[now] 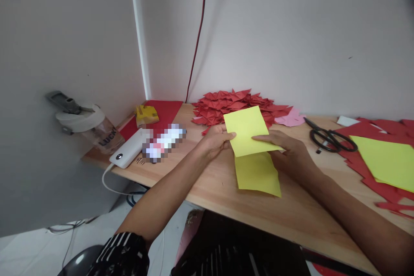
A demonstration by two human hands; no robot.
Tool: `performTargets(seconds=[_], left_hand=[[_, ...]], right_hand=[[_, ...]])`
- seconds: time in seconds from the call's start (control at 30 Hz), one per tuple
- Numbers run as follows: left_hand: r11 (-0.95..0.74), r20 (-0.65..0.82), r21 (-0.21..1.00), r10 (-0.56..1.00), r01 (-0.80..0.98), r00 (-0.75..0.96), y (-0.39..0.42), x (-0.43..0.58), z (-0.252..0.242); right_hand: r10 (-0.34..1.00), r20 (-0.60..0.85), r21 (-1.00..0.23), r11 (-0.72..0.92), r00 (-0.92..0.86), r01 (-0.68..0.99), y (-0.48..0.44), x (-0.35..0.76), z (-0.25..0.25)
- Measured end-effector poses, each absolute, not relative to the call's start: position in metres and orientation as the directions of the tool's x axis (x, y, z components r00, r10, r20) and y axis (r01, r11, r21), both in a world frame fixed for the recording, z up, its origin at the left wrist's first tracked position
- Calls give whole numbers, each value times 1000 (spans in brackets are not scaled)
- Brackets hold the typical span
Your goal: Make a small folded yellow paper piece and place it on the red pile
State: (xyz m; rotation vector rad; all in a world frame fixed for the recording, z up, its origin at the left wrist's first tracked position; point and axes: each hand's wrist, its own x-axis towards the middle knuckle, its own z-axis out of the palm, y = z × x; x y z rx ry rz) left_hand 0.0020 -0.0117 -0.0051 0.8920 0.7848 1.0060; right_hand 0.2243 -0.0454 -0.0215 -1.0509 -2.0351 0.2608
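**Yellow sheet held part-folded, frame centre**

Light wooden counter (291, 215) spans the lower frame. A heap of red folded paper triangles (233, 104) lies upper centre, against the wall. A rectangular yellow paper sheet (257, 174) sits at centre, near half flat on the counter, far half raised. Left hand (215, 140): fingers pinch the flap's left edge. Right hand (287, 150): fingers hold its right edge, index on top. Black scissors (330, 140) lie just right.

The yellow sheet (247, 131) is thin matt paper, and the red folded pieces (233, 103) are matt paper too. The table (210, 185) is smooth pale wood, the power bank (127, 153) is glossy white plastic, and the scissors (330, 139) have shiny black handles.
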Motion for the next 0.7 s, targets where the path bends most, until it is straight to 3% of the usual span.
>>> performTargets(seconds=[0.33, 0.7], left_hand=[[234, -169, 873, 968, -428, 184, -11, 3, 0], [160, -135, 867, 987, -472, 86, -10, 0, 6]], right_hand=[[742, 628, -422, 578, -235, 698, -48, 220, -21], [795, 579, -474, 507, -180, 720, -53, 215, -17]])
